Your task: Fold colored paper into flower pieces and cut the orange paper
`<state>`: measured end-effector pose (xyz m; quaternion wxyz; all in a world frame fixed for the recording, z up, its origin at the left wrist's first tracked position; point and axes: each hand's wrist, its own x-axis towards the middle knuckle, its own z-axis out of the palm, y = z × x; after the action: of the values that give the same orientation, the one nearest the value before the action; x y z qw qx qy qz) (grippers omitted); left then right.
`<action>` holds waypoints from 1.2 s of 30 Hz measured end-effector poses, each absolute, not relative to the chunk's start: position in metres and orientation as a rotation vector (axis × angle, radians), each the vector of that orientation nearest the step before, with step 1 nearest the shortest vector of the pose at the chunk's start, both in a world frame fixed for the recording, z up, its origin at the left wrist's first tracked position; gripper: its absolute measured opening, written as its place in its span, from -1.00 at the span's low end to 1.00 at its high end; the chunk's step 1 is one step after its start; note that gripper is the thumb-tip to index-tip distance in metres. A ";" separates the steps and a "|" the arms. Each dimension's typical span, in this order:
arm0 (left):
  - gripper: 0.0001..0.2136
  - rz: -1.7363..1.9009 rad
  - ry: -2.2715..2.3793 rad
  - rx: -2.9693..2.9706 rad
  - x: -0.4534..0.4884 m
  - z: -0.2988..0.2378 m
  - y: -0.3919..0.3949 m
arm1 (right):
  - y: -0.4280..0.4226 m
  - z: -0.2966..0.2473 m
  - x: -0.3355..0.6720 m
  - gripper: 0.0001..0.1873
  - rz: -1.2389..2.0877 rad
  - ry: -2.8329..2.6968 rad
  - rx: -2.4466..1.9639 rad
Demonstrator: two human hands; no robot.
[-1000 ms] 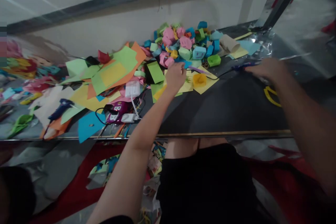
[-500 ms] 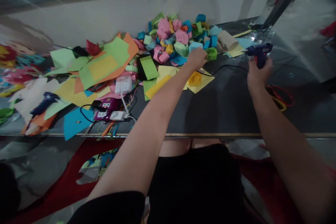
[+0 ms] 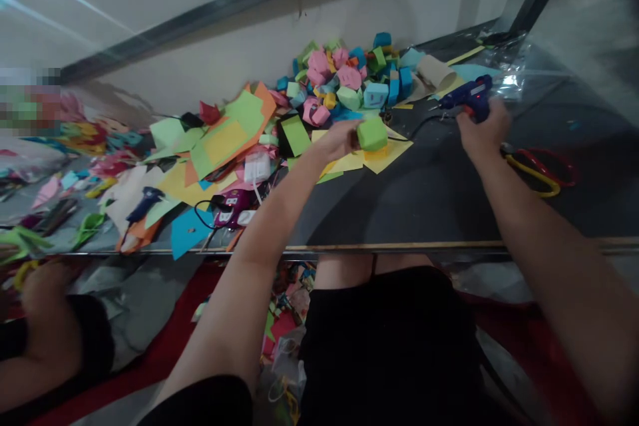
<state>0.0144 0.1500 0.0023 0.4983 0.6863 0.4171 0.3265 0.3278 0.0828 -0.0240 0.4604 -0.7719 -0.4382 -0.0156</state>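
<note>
My left hand is closed on a green paper cube, held just above the yellow paper sheets on the dark table. My right hand grips a blue glue gun to the right, its nozzle pointing left toward the cube. The gun's black cord runs across the table toward the sheets. Behind both hands lies a heap of coloured paper cubes in pink, blue, green and orange.
Scissors with yellow and red handles lie right of my right hand. Loose coloured paper, a power strip with chargers and a second glue gun cover the left. Another person's hand is at lower left. The table edge runs in front.
My left hand reached into the heap, took a green cube and drew it back over the yellow sheets. My right hand picked up the glue gun and keeps it raised.
</note>
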 end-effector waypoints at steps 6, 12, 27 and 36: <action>-0.69 0.839 1.269 2.071 0.042 -0.028 0.172 | 0.078 -0.025 0.326 -0.61 0.006 -1.138 -1.858; -0.48 0.848 0.946 2.382 0.023 -0.001 0.163 | 0.077 -0.022 0.323 -0.52 0.077 -1.173 -1.878; -0.26 0.233 0.774 2.668 -0.006 -0.003 0.155 | 0.072 -0.032 0.333 -0.70 -0.058 -1.425 -1.768; -0.27 1.108 0.921 2.120 0.026 -0.030 0.107 | 0.069 -0.029 0.255 -0.42 0.897 -1.406 -1.153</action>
<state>0.0263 0.1070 -0.0303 0.2850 0.7928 0.3444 0.4143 0.2550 0.0692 -0.0288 0.5286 -0.4827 -0.5888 0.3755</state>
